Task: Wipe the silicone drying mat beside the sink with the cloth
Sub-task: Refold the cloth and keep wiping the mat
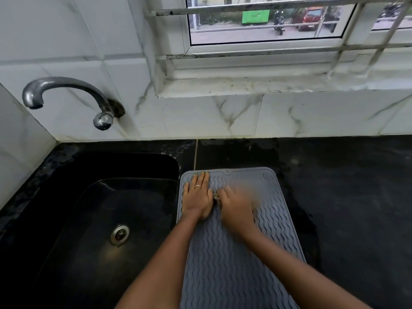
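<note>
The grey mat (236,237) lies on the bench (347,197), at 3 o'clock from the sink (107,215). Its 11 o'clock corner is pinned by the left hand (197,197), fingers flat together; the blurred right hand (236,208) is bunched on something (presumably the cloth, barely visible). Wiping seems underway; the near part looks unreached.

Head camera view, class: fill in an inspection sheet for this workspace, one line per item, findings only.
Surface: black counter, damp-looking patches near the mat.
Job's things: grey silicone mat beside the sink; cloth barely visible under the right hand.
Clutter: nothing seen.
Hands: left hand flat on the mat's far left corner; right hand blurred, curled over the cloth.
Cables: nothing seen.
Surroundings: tap, tiled wall, barred window.
</note>
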### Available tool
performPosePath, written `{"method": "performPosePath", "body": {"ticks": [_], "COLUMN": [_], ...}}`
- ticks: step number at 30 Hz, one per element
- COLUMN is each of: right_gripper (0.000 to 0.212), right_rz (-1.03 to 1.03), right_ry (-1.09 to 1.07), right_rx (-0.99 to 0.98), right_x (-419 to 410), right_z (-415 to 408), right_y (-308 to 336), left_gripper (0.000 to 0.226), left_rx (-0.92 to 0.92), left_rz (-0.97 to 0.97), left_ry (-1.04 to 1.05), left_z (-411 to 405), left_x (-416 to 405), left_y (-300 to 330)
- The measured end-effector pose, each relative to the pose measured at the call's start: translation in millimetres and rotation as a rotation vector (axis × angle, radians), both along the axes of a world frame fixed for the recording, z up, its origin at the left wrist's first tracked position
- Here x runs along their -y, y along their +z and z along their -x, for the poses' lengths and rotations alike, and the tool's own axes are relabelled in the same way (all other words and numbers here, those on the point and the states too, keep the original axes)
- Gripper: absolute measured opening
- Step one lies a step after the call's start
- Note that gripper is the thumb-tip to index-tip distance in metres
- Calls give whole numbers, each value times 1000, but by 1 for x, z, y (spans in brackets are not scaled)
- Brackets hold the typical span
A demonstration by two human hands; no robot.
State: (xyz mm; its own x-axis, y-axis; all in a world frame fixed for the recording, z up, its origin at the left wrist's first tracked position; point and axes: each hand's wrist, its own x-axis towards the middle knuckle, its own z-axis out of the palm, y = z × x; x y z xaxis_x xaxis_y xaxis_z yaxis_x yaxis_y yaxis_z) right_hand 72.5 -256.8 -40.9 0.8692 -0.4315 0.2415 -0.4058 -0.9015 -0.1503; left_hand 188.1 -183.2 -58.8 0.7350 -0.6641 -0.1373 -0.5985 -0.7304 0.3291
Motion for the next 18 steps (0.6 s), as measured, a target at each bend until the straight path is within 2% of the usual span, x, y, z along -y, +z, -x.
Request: {"method": "performPosePath", "body": {"ticks": [5,9,11,15,18], "right_gripper": [29,29,27,30,27], "right_rz": [-74,-225,-207,-89,-27], "right_ry": [67,30,-4,-21,-35], "right_rx": [-57,68,112,-56,-67], "right_x": [-20,4,19,32,30], "right_z": [40,12,-21,-67,-67], "right_y": [0,10,19,15,7], "left_gripper": [58,57,56,55,55], "left_rx": [-37,-26,-31,-46,-44], "left_rz": [-22,-14,-16,-32,-38], "left_ry": [-16,-25,-20,-9,-7], "left_z": [0,0,0,-4,-4], "left_x": [-1,-1,0,2,1], "left_y": [3,2,2,-1,0]}}
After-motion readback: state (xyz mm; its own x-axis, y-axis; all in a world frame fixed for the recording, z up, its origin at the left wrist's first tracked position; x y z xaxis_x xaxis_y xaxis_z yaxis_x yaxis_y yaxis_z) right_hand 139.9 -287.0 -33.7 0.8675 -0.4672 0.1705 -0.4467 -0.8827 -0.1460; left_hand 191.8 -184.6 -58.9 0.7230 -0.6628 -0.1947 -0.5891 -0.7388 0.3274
